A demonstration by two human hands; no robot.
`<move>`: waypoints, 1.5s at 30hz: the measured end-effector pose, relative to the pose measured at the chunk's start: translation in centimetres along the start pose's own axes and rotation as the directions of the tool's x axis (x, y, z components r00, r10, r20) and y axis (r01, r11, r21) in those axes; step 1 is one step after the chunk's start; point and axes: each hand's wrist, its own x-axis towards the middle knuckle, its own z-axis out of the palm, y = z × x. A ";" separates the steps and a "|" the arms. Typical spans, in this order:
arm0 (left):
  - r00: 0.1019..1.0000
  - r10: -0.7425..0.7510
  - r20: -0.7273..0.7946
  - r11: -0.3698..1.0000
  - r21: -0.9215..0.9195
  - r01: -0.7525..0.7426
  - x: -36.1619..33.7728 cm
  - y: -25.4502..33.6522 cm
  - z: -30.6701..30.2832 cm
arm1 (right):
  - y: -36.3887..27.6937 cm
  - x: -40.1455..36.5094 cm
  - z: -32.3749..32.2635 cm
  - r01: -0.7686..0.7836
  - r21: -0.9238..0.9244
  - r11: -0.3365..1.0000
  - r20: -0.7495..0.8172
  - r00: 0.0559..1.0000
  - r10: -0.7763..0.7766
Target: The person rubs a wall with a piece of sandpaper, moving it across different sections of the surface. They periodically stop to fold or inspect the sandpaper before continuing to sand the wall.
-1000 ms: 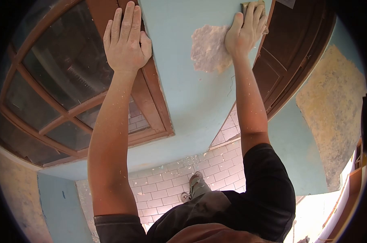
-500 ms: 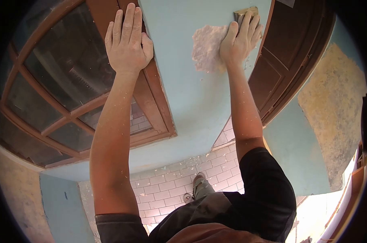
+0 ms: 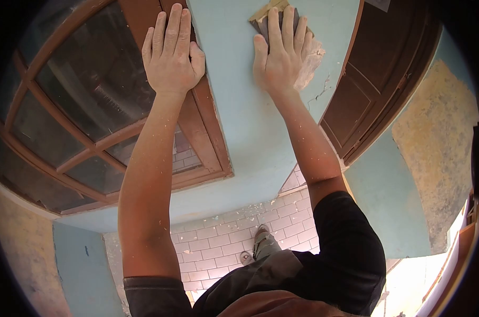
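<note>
My left hand lies flat with fingers stretched out on the brown wooden window frame, beside the edge of the light blue wall. My right hand presses a dark, yellowish-edged sanding sheet or pad against the wall, its fingers spread over it. What exactly the pad is made of I cannot tell. A rough pale patch on the wall shows to the right of my right hand, which hides the rest of it. Both hands look dusty.
Glass panes fill the window at left. A dark brown door stands at right, beyond the wall's edge. Further right is a wall with a yellowish bare patch. Flakes lie on the tiled floor near my foot.
My right hand has moved left across the wall with the pad, from the right side of the pale patch to its left side. My left hand stays on the window frame.
</note>
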 end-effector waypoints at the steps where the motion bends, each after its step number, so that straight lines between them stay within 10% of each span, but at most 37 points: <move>1: 1.000 0.004 -0.012 1.000 -0.004 -0.004 0.1 0.0 0.1 | -0.8 -3.7 -0.8 -0.002 0.024 1.000 0.084 0.996 0.000; 6: 1.000 -0.011 -0.010 1.000 0.005 0.011 0.1 0.1 0.1 | 1.1 -18.2 -4.8 0.110 0.058 0.992 0.326 0.937 -0.123; 14: 0.990 0.054 0.130 0.998 0.026 -0.058 0.5 0.2 -1.6 | -1.4 2.0 0.7 0.115 0.078 0.990 -0.013 0.993 -0.114; 20: 1.000 0.013 -0.013 1.000 -0.025 -0.013 0.2 0.4 -0.1 | -1.6 -25.4 -6.0 0.151 0.149 0.977 0.412 0.889 -0.200; 27: 0.992 0.045 0.118 0.999 0.004 -0.046 0.5 0.1 -0.9 | -2.2 3.0 1.9 0.092 0.116 0.989 0.122 0.987 -0.106; 36: 0.990 0.030 0.138 0.999 -0.033 -0.026 0.4 0.3 -1.7 | -0.5 -17.2 -4.5 0.182 0.153 0.971 0.330 0.917 -0.224; 41: 0.987 0.026 0.161 1.000 -0.018 -0.023 0.3 0.3 -1.9 | -1.0 2.6 1.0 0.115 0.037 0.993 -0.030 0.993 -0.114; 44: 0.987 0.050 0.150 0.999 -0.017 -0.048 0.6 0.1 -1.7 | -4.5 7.4 -0.6 -0.002 0.056 0.998 0.253 0.967 -0.012; 45: 0.986 0.049 0.157 0.999 -0.032 -0.044 0.5 0.0 -1.9 | -4.2 4.5 -0.1 0.077 0.045 0.996 0.134 0.988 -0.083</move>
